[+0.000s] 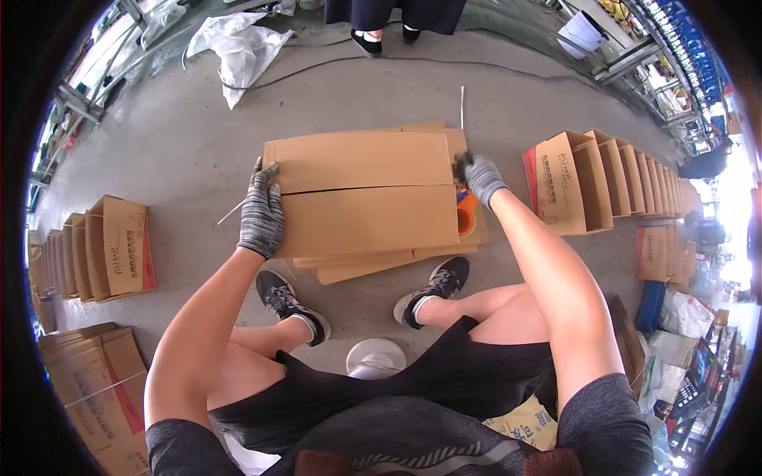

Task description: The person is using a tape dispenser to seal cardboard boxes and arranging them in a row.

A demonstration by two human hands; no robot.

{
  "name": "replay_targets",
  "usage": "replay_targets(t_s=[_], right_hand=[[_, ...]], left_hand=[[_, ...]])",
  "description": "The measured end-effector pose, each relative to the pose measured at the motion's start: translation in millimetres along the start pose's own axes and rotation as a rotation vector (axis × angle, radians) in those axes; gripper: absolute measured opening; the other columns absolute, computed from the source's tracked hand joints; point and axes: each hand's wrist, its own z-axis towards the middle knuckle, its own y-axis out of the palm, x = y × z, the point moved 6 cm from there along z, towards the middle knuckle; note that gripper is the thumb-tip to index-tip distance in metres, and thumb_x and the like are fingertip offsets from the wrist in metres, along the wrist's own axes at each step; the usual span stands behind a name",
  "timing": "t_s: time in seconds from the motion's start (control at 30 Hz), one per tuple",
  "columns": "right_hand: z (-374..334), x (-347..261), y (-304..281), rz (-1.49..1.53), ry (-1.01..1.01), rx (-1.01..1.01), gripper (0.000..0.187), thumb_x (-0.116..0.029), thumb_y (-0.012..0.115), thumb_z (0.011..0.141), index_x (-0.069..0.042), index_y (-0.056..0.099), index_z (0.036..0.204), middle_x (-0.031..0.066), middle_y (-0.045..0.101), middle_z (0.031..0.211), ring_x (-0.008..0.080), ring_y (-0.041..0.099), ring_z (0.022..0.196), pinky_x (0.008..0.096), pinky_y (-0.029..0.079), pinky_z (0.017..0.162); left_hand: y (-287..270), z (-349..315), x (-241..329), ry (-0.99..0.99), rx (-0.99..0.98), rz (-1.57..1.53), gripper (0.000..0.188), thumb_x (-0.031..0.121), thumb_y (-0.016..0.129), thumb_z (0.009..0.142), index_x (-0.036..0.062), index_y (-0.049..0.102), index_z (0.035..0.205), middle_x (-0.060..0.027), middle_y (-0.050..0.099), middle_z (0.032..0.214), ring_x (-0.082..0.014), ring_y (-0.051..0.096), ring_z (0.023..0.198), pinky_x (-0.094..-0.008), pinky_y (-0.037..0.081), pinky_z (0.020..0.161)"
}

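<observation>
In front of me a brown cardboard carton (357,163) lies with a dark seam running across its top. Flat cardboard sheets (357,271) show beneath it. My left hand (263,213), in a grey knit glove, presses along the carton's left end with its fingers stretched out. At the right end is my right hand (479,176), gloved the same way with dark fingertips; its fingers are curled, and what they hold is hidden. Just below that hand, an orange tool (467,213) with a round opening and a bit of blue lies beside the carton, partly covered.
Rows of open cartons stand at left (119,246) and right (567,182). Flattened cartons (95,389) lie at lower left. Thin white straps (463,107) stick out near the sheets. Farther off are a plastic bag (238,47), a floor cable (333,62), a person's feet (369,41) and a white bucket (582,36).
</observation>
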Motion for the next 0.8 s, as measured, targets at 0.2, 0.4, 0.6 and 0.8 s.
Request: replay_targets(t_s=[0.2, 0.4, 0.6, 0.8], right_hand=[[15.0, 75.2, 122.0, -1.376, -0.453, -0.455, 0.047, -0.031, 0.054, 0.09, -0.019, 0.055, 0.135, 0.0129, 0.058, 0.132, 0.0311, 0.054, 0.123, 0.0424, 0.046, 0.1], [32.3, 108.9, 94.5, -0.468, -0.018, 0.193, 0.043, -0.045, 0.058, 0.088, -0.012, 0.065, 0.115, 0.0125, 0.068, 0.105, 0.0314, 0.065, 0.098, 0.0407, 0.051, 0.085], [-29.5, -9.6, -38.4, 0.996, -0.313, 0.416, 0.024, -0.013, 0.062, 0.08, -0.006, 0.067, 0.103, 0.0025, 0.064, 0.088, 0.0173, 0.061, 0.072, 0.0336, 0.054, 0.069], [-107.1, -134.5, -79.8, 0.763, -0.655, 0.191, 0.043, -0.033, 0.067, 0.088, -0.003, 0.063, 0.118, 0.0059, 0.067, 0.098, 0.0131, 0.062, 0.075, 0.0275, 0.052, 0.07]], left_hand=[[-2.5, -1.2, 7.3, 0.031, 0.023, 0.198, 0.033, 0.002, 0.042, 0.097, 0.0068, 0.053, 0.128, -0.0216, 0.035, 0.151, -0.0401, 0.043, 0.132, -0.0402, 0.04, 0.109], [-2.8, -0.4, 13.2, -0.054, 0.022, 0.261, 0.031, 0.007, 0.043, 0.099, 0.01, 0.055, 0.127, -0.0173, 0.038, 0.15, -0.0387, 0.049, 0.126, -0.0422, 0.046, 0.102], [-18.4, -7.8, 7.8, -0.115, -0.005, 0.23, 0.032, 0.008, 0.04, 0.101, 0.0084, 0.053, 0.129, -0.0181, 0.039, 0.15, -0.038, 0.043, 0.133, -0.0404, 0.04, 0.109], [-9.8, -6.0, 7.6, -0.063, 0.03, 0.261, 0.034, 0.005, 0.042, 0.097, 0.0138, 0.053, 0.128, -0.0158, 0.039, 0.15, -0.0394, 0.049, 0.125, -0.0433, 0.046, 0.102]])
